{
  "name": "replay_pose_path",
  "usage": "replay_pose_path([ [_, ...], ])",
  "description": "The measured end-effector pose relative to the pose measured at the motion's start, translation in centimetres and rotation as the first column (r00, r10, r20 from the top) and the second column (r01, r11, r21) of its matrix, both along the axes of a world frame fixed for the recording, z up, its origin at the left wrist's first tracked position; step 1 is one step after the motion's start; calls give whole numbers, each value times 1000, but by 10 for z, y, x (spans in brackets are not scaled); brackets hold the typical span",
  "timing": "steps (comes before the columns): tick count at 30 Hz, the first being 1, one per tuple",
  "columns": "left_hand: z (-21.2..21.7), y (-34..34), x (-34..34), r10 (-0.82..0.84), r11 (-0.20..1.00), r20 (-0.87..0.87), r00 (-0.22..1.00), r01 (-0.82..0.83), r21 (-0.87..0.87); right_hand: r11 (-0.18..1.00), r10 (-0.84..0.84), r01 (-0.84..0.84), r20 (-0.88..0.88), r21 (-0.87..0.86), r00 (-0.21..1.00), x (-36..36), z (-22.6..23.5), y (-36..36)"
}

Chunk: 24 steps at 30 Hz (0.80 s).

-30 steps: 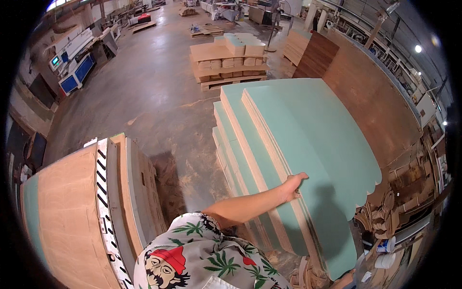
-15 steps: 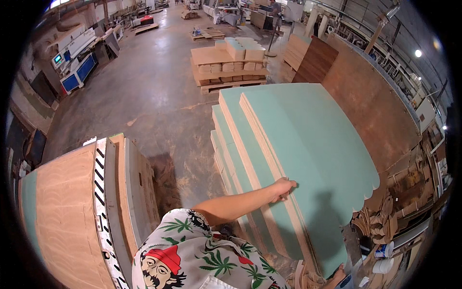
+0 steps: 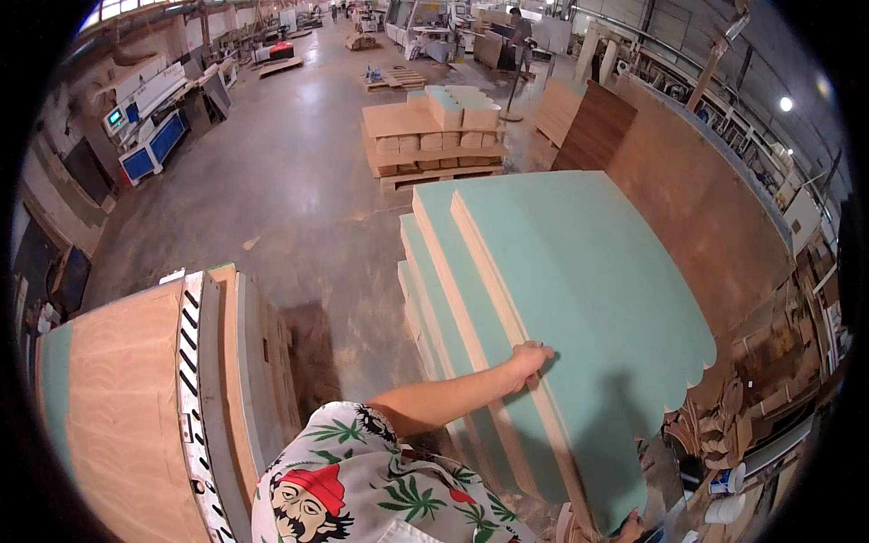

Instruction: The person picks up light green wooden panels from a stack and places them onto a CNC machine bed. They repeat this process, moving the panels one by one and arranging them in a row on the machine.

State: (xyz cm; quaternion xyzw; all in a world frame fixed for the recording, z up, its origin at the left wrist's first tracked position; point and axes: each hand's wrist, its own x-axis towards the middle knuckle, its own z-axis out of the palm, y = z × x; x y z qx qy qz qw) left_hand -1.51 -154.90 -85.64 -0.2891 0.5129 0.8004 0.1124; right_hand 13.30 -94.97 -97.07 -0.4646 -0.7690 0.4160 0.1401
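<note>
A stepped stack of pale green boards (image 3: 579, 262) with light wood-coloured edges stands in front of me, its right side cut in scallops. My left hand (image 3: 529, 362) is closed over the left edge of the topmost boards, thumb side up, with the fingertips hidden. Down at the near end, my right hand (image 3: 631, 527) is at the corner of the same top boards, its fingers curled against the edge. The picture's rim cuts off much of that hand.
A brown-covered stack (image 3: 127, 362) with a slotted white metal strip (image 3: 190, 362) stands at left. Ahead is a pallet of cut pieces (image 3: 434, 136). A tall brown panel (image 3: 706, 190) borders the right, above wood offcuts (image 3: 724, 425) and white buckets (image 3: 727, 480). A person (image 3: 520, 41) stands far off.
The view has tilted slightly, so the surroundings sit a little lower. Both hands stay at the same edges of the top boards, whose left edges look more even now.
</note>
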Motion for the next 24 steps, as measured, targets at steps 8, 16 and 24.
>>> replay_pose_path([
  [8,-63,-55,-20,-43,959,-62,997,59,277,942,49,-104,178,319,983,-36,32,-66],
  [16,-85,-197,-8,204,911,187,961,-256,324,727,-4,-179,265,663,964,-38,49,-143],
  [24,-147,-402,-10,406,775,128,905,-415,477,318,228,-429,371,845,900,-127,15,-273],
])
